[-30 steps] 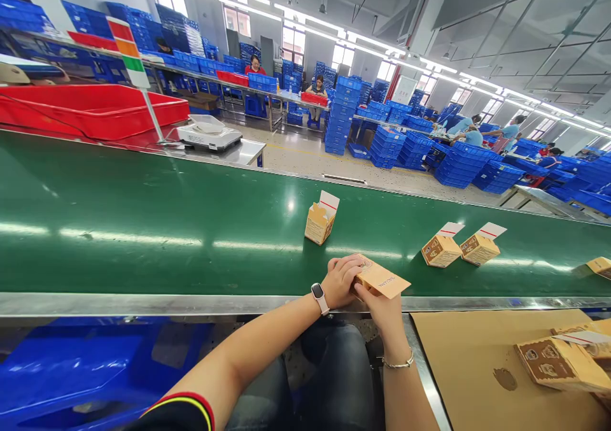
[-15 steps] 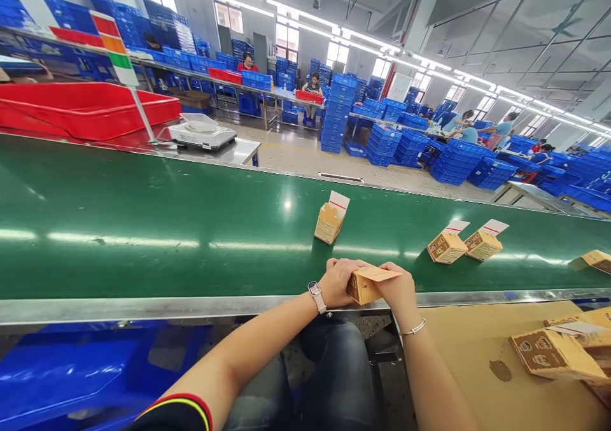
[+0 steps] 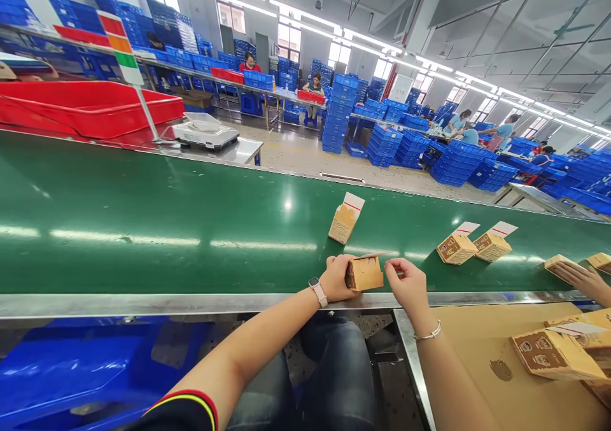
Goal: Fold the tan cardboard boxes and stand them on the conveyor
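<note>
My left hand (image 3: 338,279) is wrapped round a small tan and brown carton (image 3: 366,274) just above the near edge of the green conveyor belt (image 3: 143,202). The carton's end faces me, with a slot in it, and its lid flap stands out edge-on along the top. To the right of that end is my right hand (image 3: 407,284), its fingers loosely bent and a little apart, with nothing visible in them. The fingertips are close to the carton's side; whether they touch it I cannot tell. Another carton (image 3: 342,223) with a raised white flap stands beyond my hands.
Two flapped cartons (image 3: 457,249) sit farther right on the belt. Another person's hand (image 3: 587,279) touches a carton (image 3: 559,267) there. More cartons (image 3: 548,354) lie on a cardboard sheet (image 3: 463,348) at lower right. A scale (image 3: 206,132) and red tray (image 3: 90,109) stand across the belt.
My right hand has come off the carton and moved slightly right. The carton has turned, showing its end. The cartons on the belt have shifted right. Another person's hand has appeared at right.
</note>
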Demonstrator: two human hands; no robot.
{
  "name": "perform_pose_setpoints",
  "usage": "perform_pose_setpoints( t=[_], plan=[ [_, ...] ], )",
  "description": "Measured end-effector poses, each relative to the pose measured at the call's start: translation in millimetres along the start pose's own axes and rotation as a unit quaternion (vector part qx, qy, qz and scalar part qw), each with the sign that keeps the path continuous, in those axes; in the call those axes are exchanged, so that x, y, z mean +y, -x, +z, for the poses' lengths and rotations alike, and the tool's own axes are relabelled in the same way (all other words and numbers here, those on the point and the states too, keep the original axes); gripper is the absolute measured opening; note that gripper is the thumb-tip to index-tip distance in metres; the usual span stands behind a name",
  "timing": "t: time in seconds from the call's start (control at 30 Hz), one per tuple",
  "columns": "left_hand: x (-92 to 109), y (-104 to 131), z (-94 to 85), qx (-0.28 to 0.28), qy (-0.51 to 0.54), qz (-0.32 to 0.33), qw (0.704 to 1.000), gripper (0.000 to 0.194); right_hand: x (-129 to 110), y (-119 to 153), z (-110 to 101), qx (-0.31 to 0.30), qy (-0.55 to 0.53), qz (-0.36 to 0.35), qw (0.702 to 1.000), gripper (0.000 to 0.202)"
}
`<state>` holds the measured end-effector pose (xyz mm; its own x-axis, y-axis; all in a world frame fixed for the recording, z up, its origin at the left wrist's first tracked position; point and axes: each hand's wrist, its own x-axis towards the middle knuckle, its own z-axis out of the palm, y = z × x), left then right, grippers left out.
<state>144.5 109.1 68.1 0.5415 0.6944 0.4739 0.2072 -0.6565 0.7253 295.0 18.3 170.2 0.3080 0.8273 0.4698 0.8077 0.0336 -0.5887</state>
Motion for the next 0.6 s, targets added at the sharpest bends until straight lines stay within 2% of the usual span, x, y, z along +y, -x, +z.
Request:
perform_pose_setpoints(
  t=[0.1,0.13,0.2,0.27,0.37,0.6],
  plan=[
    [0.4,0.4,0.4,-0.003,0.004,-0.013,1.0,0.073,5.2,19.5,8.9,0.025,0.051,-0.18,0.982,0.028],
    [0.7,0.1,0.7,-0.01,0.008,-0.014,1.0,0.074,8.4,26.5,13.2,0.018,0.078,-0.223,0.971,0.029],
    [1.6,-1.2,1.3,-0.025,0.017,-0.018,0.999,0.075,15.5,39.0,22.6,-0.006,0.143,-0.258,0.955,0.039],
    [2.6,-3.0,1.5,-0.038,0.024,-0.029,0.999,0.074,21.0,47.6,31.1,-0.02,0.206,-0.245,0.947,0.051],
    [3.5,-5.4,0.4,-0.044,0.034,-0.049,0.997,0.073,22.1,50.9,40.1,-0.024,0.273,-0.195,0.942,0.056],
    [3.8,-8.8,-0.2,-0.042,0.044,-0.084,0.995,0.07,11.2,37.7,45.5,-0.045,0.305,-0.148,0.94,0.053]
  ],
)
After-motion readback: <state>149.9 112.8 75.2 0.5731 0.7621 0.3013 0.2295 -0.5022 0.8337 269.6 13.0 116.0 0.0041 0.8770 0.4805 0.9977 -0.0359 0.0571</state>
